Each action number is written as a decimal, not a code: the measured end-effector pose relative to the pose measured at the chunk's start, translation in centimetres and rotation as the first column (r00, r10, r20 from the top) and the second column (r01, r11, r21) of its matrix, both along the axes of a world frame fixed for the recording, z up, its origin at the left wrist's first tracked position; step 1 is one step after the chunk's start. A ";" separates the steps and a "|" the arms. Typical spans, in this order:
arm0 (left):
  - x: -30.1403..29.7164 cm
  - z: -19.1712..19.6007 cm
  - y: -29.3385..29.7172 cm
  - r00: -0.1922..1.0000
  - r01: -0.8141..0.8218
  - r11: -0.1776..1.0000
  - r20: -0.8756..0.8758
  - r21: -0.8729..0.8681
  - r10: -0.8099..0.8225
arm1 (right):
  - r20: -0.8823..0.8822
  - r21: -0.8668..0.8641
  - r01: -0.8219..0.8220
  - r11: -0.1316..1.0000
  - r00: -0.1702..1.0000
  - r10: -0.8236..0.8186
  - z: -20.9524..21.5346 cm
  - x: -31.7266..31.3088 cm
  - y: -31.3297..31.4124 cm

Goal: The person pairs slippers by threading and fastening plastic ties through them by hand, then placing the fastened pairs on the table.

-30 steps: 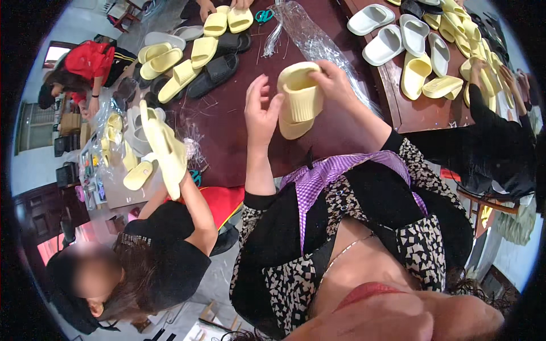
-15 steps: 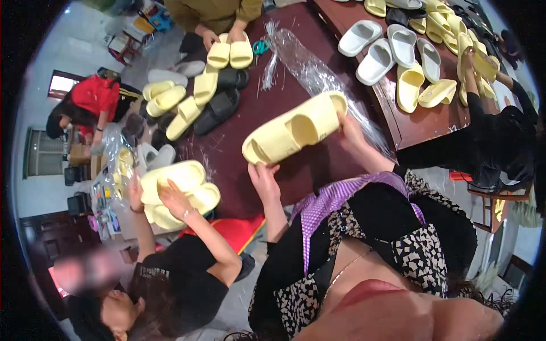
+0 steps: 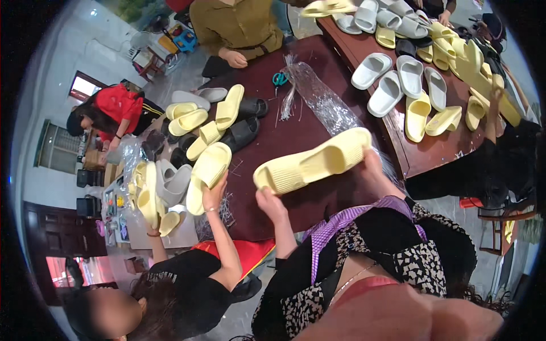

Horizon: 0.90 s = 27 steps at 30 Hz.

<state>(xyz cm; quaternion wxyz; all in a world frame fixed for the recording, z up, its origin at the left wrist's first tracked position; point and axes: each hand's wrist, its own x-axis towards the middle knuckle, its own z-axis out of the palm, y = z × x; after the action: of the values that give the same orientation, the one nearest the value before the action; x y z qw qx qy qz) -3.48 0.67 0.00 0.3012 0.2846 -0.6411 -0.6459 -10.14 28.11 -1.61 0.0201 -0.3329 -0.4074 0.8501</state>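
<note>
A pair of pale yellow ribbed slippers (image 3: 284, 175) is held up in front of me, lined up end to end above the dark red table. My left hand (image 3: 273, 206) grips their left end from below, fingers partly hidden. Around the right end, my right hand (image 3: 375, 169) is closed, its fingertips mostly behind the slipper. Beyond them, a strip of clear plastic bags (image 3: 327, 105) and a bundle of thin ties (image 3: 289, 94) lie on the table (image 3: 259, 213). Teal-handled scissors (image 3: 278, 79) lie beside the ties.
Yellow and black slippers (image 3: 245, 135) lie at the table's left. To my left, a co-worker holds a yellow slipper (image 3: 209, 165) in each hand. Another person (image 3: 236, 28) stands across the table. A second table (image 3: 424, 156) on the right carries white, grey and yellow slippers.
My slippers have turned, now showing their ribbed straps more. The co-worker at left has parted the yellow slippers between two hands. The person opposite has let go of a yellow pair.
</note>
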 end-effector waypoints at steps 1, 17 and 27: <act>0.4 -1.9 -3.1 0.999 -0.032 0.999 -0.024 -0.010 0.032 | -0.079 -0.024 -0.005 1.000 0.997 0.003 0.0 -0.3 1.1; -6.7 -1.5 -2.2 0.872 0.489 0.735 0.274 -0.471 -0.405 | -0.148 0.925 -0.136 0.355 0.731 0.666 3.7 -5.3 -1.3; -0.4 -6.8 -0.5 0.840 0.511 0.741 0.436 -0.436 -0.323 | -0.003 0.925 -0.225 0.306 0.802 0.597 -4.3 0.0 3.3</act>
<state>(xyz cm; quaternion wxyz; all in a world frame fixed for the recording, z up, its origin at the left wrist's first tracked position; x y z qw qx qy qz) -3.85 0.20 -6.81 0.1013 0.1402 -0.8841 -0.4341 -10.16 31.40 -5.88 0.0422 0.0040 -0.8535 0.5193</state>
